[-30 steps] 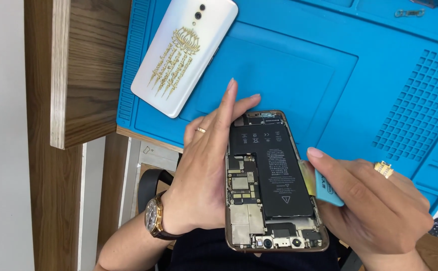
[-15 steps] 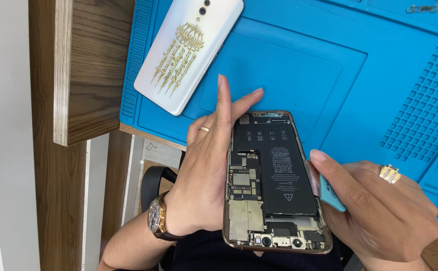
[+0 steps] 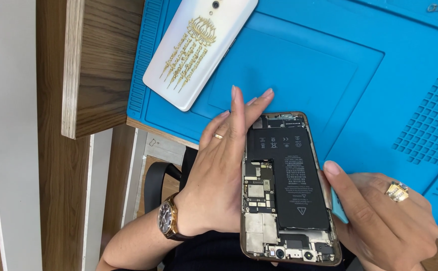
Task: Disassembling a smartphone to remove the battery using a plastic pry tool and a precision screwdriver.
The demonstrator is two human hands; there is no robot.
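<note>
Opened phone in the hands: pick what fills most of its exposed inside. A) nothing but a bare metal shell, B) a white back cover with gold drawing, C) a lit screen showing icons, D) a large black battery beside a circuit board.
D: the opened phone, held between the left hand and right hand, shows a large black battery with the circuit board beside it.

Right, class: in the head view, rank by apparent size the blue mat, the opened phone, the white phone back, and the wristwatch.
1. blue mat, by far the largest.
2 and 3. opened phone and white phone back: about alike; the opened one is held nearer the camera and the white one is cut off by the frame, so no ranking.
4. wristwatch, smallest.
</note>
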